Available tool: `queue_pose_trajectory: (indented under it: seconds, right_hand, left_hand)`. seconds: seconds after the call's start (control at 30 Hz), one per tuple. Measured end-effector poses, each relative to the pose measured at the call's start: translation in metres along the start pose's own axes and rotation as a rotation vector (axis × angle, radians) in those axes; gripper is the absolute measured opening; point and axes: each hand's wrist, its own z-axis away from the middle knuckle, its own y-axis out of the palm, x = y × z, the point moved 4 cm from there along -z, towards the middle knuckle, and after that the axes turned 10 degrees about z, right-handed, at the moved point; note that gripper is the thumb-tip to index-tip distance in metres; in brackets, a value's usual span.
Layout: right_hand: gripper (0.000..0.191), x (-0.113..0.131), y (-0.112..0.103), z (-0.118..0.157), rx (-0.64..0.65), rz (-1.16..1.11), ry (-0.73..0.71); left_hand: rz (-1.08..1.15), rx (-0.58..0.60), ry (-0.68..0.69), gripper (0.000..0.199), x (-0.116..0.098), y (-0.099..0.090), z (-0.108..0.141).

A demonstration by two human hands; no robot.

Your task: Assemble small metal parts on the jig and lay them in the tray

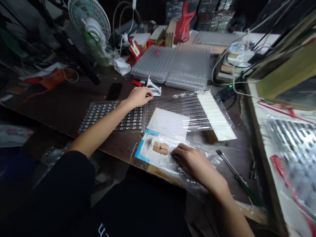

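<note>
A small wooden block (pixel 161 148) with a dark spot at its middle lies on a white sheet (pixel 158 161) edged with blue tape (pixel 142 155), at the near edge of the brown table (pixel 118 141). Just right of the block, the right hand (pixel 190 158) rests with fingers bent down over something small and dark; whether they grasp it I cannot tell. Beyond the block lies white paper (pixel 168 122), partly under a clear ridged tray (pixel 182 107), with a white strip (pixel 217 115) at its right. The left hand (pixel 140 96) is beside a white stand (pixel 155 89), its fingers curled in; whether they pinch anything cannot be told. Under that forearm lies a tray of small shiny parts (pixel 130 119), a phone (pixel 114 91) just behind. A screwdriver (pixel 233 170) lies right of the right hand; clear boxes (pixel 153 61), a red bag (pixel 184 24) and a fan (pixel 90 19) stand farther back.
</note>
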Motion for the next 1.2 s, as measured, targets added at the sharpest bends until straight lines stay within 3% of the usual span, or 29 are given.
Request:
queue_pose_trajectory:
  seconds: [0.13,0.23,0.4,0.6,0.7,0.8,0.9,0.97,1.07,1.2]
  right_hand:
    - [0.028,0.001,-0.005,-0.001,-0.039,-0.033,0.027]
    - [0.024,0.001,-0.007,-0.002,-0.116,-0.052,0.018]
    - [0.022,0.001,-0.007,-0.004,-0.186,-0.162,-0.010]
    - [0.021,-0.003,-0.005,-0.009,-0.242,-0.204,-0.025]
    - [0.021,-0.005,-0.006,-0.010,-0.326,-0.219,-0.019]
    - [0.021,-0.005,-0.008,-0.010,-0.411,-0.215,0.019]
    - [0.020,-0.004,-0.009,-0.010,-0.434,-0.223,0.069]
    - [0.018,-0.003,-0.008,-0.011,-0.429,-0.227,0.089]
    - [0.017,-0.001,-0.006,-0.012,-0.421,-0.218,0.080]
    - [0.019,0.000,-0.003,-0.014,-0.411,-0.209,0.037]
  left_hand:
    - [0.102,-0.032,0.124,0.024,-0.047,0.030,-0.029]
    - [0.055,-0.078,0.161,0.030,-0.068,0.049,-0.042]
    - [-0.022,-0.124,0.184,0.018,-0.081,0.067,-0.041]
    - [0.117,-0.120,0.180,0.014,-0.082,0.057,-0.028]
    - [0.293,-0.126,0.204,0.012,-0.089,0.043,0.004]
    - [0.499,-0.119,0.172,0.010,-0.098,0.034,0.061]
    - [0.649,-0.049,0.068,0.005,-0.102,0.038,0.122]
    - [0.682,-0.071,0.049,0.005,-0.102,0.042,0.153]
    - [0.601,-0.179,0.079,0.004,-0.101,0.046,0.176]
    - [0.513,-0.219,0.101,0.006,-0.102,0.047,0.180]
